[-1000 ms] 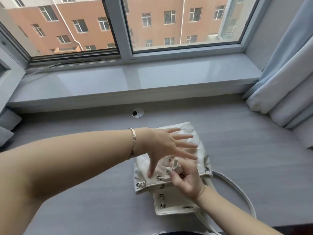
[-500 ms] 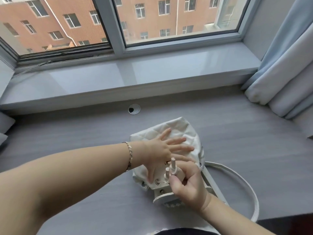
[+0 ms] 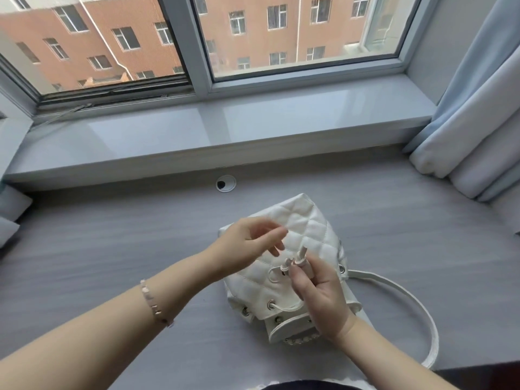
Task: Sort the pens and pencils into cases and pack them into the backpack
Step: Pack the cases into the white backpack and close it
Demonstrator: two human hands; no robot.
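A small white quilted backpack [image 3: 304,229] lies on the grey table [image 3: 112,263], its drawstring mouth with metal eyelets turned toward me. My right hand [image 3: 320,294] pinches the two white drawstring ends [image 3: 295,258] above the bag's mouth. My left hand [image 3: 247,249], with a bracelet on the wrist, hovers just left of the cord ends, fingers loosely curled and holding nothing. The white shoulder strap [image 3: 416,308] loops out to the right. No pens, pencils or cases are in view.
A round cable grommet [image 3: 225,183] sits in the table behind the bag. A grey windowsill [image 3: 225,128] runs along the back under the window. Pale curtains [image 3: 472,122] hang at the right. A dark edge [image 3: 478,375] shows at the bottom right.
My left hand has lifted off the bag, its spread fingers now curled. My right hand still holds the cord ends. The bag's quilted side shows more.
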